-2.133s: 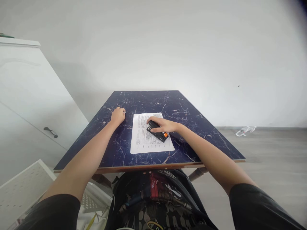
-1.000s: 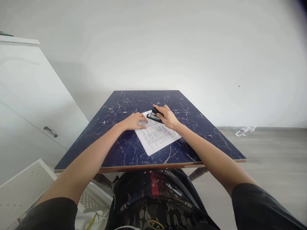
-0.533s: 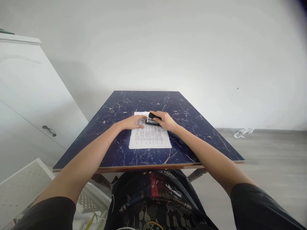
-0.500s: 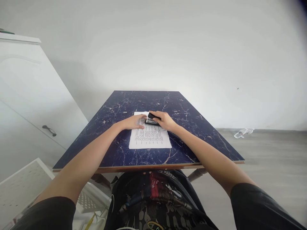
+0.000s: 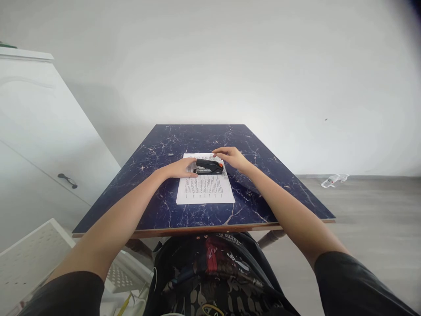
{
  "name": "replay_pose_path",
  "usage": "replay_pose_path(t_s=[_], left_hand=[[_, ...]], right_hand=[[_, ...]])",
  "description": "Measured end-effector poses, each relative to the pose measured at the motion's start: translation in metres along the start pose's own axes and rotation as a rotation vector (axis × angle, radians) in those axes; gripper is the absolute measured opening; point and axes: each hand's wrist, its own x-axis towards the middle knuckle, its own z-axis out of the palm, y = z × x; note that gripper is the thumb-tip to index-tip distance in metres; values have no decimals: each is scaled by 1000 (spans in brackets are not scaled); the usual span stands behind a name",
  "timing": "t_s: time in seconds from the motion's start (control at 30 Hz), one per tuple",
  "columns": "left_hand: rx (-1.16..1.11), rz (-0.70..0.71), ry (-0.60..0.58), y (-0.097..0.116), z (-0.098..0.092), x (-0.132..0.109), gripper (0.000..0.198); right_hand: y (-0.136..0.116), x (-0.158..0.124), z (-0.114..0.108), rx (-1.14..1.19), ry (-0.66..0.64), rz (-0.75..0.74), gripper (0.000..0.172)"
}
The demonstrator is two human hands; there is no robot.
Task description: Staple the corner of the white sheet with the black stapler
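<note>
A black stapler (image 5: 210, 166) with a red part at its right end lies across the upper part of several printed sheets of paper (image 5: 205, 191). My left hand (image 5: 180, 168) is at the stapler's left end, thumb on the near side and fingers on the far side, closed around that end. Just beyond the stapler's right end, my right hand (image 5: 232, 156) hovers over the top right corner of the sheets. Its fingers are stretched out and hold nothing.
A small grey piece (image 5: 170, 154) lies left of the sheets on the dark blue marbled table (image 5: 204, 217). A white cabinet (image 5: 39, 114) stands at the left. Below it is a white perforated surface (image 5: 36, 250). Clear plastic packaging (image 5: 334, 180) lies on the floor by the wall.
My right hand has let go of the stapler and moved up and right. The stapler now lies slightly farther left, in my left hand, with its red end showing.
</note>
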Motion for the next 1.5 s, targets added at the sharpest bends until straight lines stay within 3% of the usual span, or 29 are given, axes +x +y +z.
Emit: replay_pose_path(t_s=[0.17, 0.37, 1.1, 1.37, 1.5], left_hand=[[-25, -37, -1, -9, -3, -3, 88], [-89, -28, -18, -21, -11, -7, 91], [-24, -29, -84, -33, -12, -4, 101], [-190, 4, 24, -30, -12, -6, 90], [-204, 5, 24, -26, -13, -7, 87]], right_hand=[[18, -5, -17, 434, -249, 326, 29], [18, -5, -15, 578, -360, 489, 41], [20, -1, -10, 654, -382, 575, 42], [13, -2, -7, 607, -313, 586, 37], [9, -5, 0, 393, -203, 452, 25]])
